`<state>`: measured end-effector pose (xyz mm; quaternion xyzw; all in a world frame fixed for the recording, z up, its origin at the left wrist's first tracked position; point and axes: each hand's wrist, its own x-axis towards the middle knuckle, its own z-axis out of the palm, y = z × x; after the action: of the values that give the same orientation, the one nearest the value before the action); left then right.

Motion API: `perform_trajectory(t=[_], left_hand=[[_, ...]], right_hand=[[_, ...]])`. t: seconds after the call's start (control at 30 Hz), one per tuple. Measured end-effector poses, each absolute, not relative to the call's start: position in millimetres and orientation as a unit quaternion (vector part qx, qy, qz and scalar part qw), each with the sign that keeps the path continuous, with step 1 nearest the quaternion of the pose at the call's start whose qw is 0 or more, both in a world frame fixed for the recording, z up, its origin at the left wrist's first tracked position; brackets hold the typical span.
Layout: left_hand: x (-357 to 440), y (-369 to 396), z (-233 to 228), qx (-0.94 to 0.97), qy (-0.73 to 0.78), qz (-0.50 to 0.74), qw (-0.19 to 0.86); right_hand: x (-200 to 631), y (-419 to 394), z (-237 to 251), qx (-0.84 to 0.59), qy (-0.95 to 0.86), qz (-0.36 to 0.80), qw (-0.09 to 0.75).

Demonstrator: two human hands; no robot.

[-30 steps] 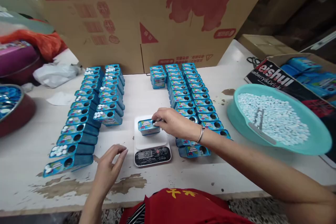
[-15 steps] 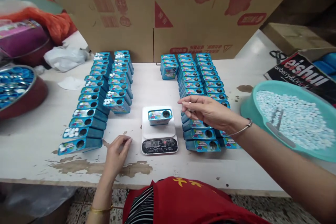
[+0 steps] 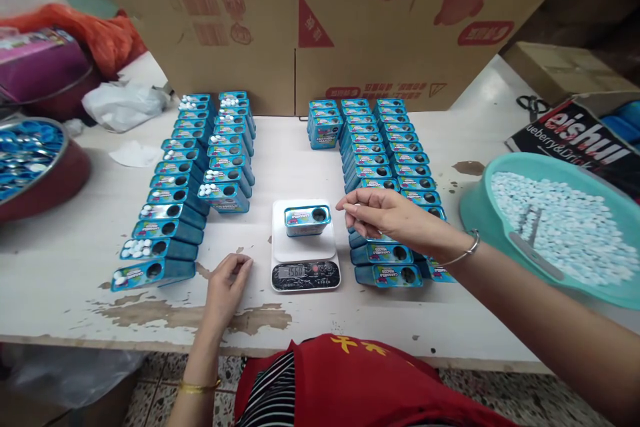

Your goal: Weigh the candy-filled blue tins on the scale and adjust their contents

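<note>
Weighing looks in hand: the left hand (image 3: 226, 287) rests loosely curled and empty on the desk (image 3: 75, 227), the tin (image 3: 307, 220) sits on the scale (image 3: 305, 247), and the right hand (image 3: 387, 213), fingertips pinched together just beside it, next needs careful topping-up.

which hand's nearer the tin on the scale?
Right. The right hand hovers just right of the tin, fingertips close to it. The left hand rests on the table, lower left of the scale.

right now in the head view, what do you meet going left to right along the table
red bowl of lids → left rows of blue tins → left hand → scale with one tin → right hand → teal basin of tablets
</note>
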<state>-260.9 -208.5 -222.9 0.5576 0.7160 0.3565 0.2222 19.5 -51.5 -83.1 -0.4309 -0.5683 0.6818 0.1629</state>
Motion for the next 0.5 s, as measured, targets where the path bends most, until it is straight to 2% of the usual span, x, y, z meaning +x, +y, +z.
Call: perform_trajectory(t=[0.27, 0.5], left_hand=[[-257, -204, -220, 0.562, 0.708, 0.36, 0.232], [-239, -185, -195, 0.589, 0.674, 0.395, 0.208]], right_hand=[[5, -53, -81, -0.406, -0.571, 0.696, 0.158], [8, -61, -84, -0.409, -0.504, 0.74, 0.176]])
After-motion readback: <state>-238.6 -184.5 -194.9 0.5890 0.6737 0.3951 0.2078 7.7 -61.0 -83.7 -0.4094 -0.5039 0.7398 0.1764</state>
